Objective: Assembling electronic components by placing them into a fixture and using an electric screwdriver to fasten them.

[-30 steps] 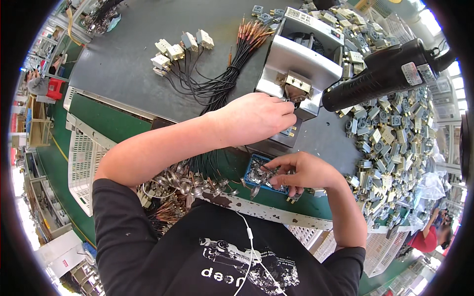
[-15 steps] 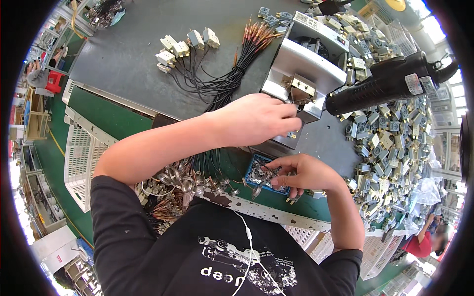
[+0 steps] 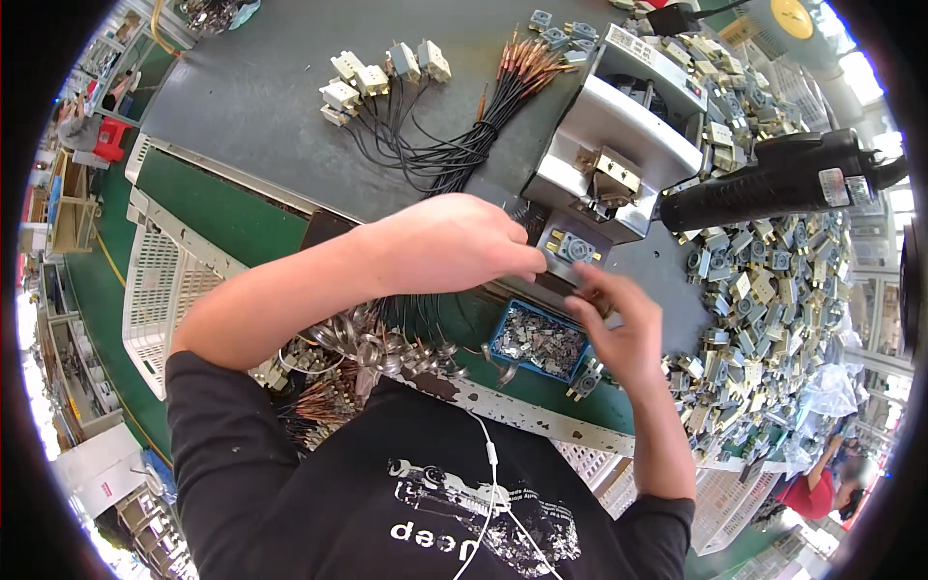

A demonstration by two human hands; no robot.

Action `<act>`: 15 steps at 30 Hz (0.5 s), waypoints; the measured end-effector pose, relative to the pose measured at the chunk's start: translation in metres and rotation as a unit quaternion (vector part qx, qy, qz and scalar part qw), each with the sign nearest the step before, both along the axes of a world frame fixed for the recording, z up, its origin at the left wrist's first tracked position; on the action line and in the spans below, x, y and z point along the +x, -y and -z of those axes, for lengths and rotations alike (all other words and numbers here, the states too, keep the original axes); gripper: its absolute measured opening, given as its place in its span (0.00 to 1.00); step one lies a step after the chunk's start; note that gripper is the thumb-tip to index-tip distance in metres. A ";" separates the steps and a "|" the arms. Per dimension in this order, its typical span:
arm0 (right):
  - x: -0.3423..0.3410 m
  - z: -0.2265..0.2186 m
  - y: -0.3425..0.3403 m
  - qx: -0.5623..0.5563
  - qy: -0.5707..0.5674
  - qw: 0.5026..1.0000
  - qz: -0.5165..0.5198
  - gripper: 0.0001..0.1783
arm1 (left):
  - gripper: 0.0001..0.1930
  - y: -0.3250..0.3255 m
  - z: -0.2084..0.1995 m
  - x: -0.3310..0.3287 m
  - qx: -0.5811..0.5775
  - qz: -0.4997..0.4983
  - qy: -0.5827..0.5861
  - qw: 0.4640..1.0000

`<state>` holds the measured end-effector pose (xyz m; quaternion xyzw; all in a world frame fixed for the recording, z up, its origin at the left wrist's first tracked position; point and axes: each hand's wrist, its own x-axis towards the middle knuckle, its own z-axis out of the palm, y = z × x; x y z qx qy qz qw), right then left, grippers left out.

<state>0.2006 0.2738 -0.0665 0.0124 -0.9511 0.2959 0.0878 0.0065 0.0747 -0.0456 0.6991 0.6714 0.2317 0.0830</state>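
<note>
Over the front of the metal fixture (image 3: 619, 145), my left hand (image 3: 459, 244) reaches in with its fingers curled together. Its fingertips pinch something too small to make out. My right hand (image 3: 626, 324) comes up close from the other side, thumb and fingers bent inward and partly smeared by motion. What lies in its fingers is hidden. Just beyond the fingertips, a grey plug housing (image 3: 577, 247) with brass pins rests on the fixture's base. A cream plug part (image 3: 617, 172) sits higher in the fixture. Below my hands is a blue box (image 3: 541, 340) of small metal pieces.
A black electric screwdriver (image 3: 764, 182) lies to the right of the fixture. Plug housings (image 3: 764, 309) are heaped along the right side. Black cables (image 3: 464, 155) with cream plugs lie left of the fixture. Metal rings (image 3: 362, 348) hang near the table's front edge.
My right hand has risen from the blue box toward the left fingertips. My left hand has drawn back from the fixture's upper part, uncovering the grey plug housing. The whole view has shifted slightly.
</note>
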 end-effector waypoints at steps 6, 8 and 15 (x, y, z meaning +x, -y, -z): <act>0.017 -0.011 0.008 -0.365 0.003 0.923 0.121 0.24 | 0.06 -0.009 -0.005 0.012 0.020 -0.015 0.051 0.998; 0.018 -0.013 0.001 -0.307 0.014 0.945 0.111 0.23 | 0.07 -0.016 -0.007 0.015 0.018 0.017 0.088 0.996; -0.001 0.002 0.010 -0.189 -0.082 0.965 0.163 0.17 | 0.08 -0.013 -0.008 0.008 0.010 -0.027 0.095 0.995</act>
